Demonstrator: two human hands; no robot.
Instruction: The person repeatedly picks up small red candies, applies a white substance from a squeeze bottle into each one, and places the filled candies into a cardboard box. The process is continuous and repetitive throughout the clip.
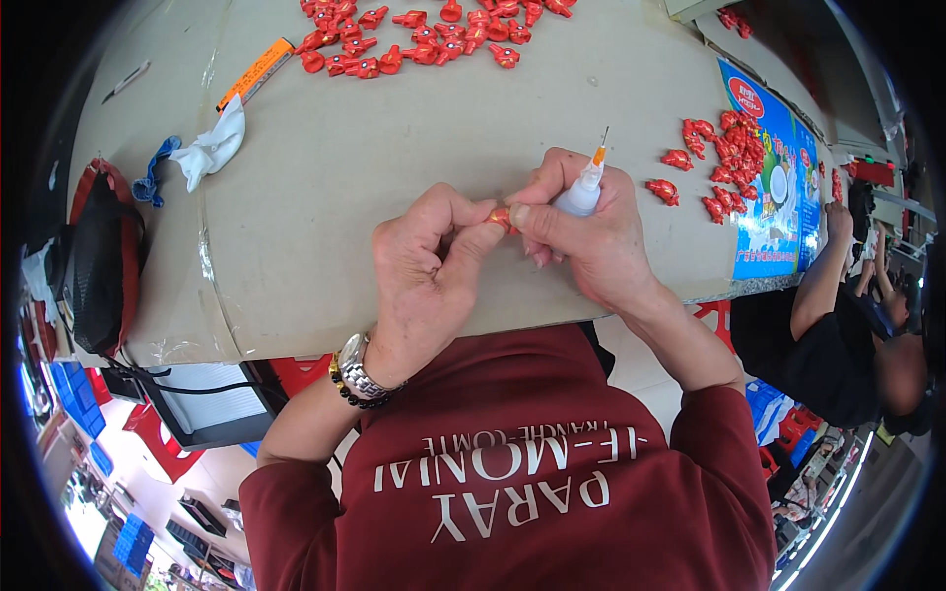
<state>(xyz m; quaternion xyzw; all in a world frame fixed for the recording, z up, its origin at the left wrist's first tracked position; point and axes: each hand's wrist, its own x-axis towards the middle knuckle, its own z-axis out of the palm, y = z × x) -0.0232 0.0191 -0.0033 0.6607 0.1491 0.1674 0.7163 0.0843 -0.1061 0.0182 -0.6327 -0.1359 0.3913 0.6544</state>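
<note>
Over the near part of the table, both my hands meet at a small red figure (501, 218) with gold marks. The thumb and fingers of my left hand (434, 256) pinch one side of it. My right hand (591, 231) pinches the other side with thumb and index finger. Tucked in that same right hand is a small white squeeze bottle (579, 197) with an orange-based needle tip pointing up and away from me. Most of the little figure is covered by my fingertips.
Many similar red figures (424, 44) lie along the far edge. Another heap (734, 158) rests at right, partly on a blue printed sheet (778, 227). At left are an orange box (258, 71), white cloth (212, 146), pen (126, 81) and black bag (103, 256). A co-worker (838, 325) sits right.
</note>
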